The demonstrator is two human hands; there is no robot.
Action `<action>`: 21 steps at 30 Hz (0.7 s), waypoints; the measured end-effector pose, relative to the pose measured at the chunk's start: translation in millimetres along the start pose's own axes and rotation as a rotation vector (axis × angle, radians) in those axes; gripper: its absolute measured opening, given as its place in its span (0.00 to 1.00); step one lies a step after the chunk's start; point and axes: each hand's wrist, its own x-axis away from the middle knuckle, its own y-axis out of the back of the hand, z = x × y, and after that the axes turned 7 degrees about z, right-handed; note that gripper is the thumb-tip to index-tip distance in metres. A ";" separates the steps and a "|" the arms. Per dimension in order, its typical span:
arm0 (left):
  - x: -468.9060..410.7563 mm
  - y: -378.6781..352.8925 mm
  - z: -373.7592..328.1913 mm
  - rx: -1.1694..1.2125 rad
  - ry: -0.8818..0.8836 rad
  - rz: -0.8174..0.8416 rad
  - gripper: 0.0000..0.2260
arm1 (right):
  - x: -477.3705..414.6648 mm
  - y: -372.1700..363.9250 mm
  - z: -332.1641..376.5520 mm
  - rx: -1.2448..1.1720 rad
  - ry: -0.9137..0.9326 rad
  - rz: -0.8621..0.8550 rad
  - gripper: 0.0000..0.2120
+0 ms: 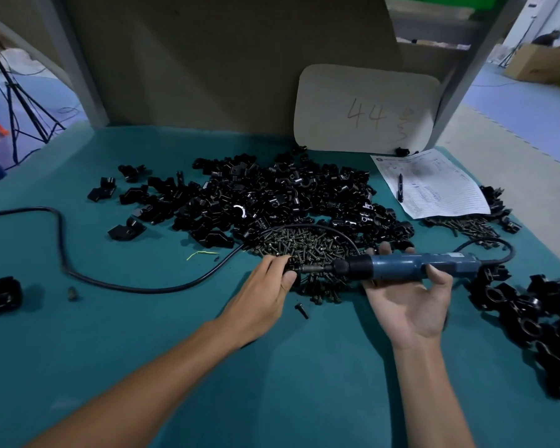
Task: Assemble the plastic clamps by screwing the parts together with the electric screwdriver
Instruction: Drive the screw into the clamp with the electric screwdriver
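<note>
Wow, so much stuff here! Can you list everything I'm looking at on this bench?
Clamp parts: big heap, black, table middle.
More clamp pieces: smaller heap, black, right edge.
Screws: heap, dark, before the big heap.
Electric screwdriver: one, blue, held over the screws.
Cable: one, black, looping left.
Paper form: one, white, back right; pen on it.
Card: one, white, marked 44, leaning at the back.
Table: one, teal.
Left hand: fingertips at the screwdriver's tip, among screws.
Right hand: grips the screwdriver, palm up.
</note>
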 end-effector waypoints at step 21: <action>2.4 1.3 -6.5 -0.122 0.002 0.024 0.22 | 1.8 3.0 -1.2 0.344 -0.047 -0.265 0.23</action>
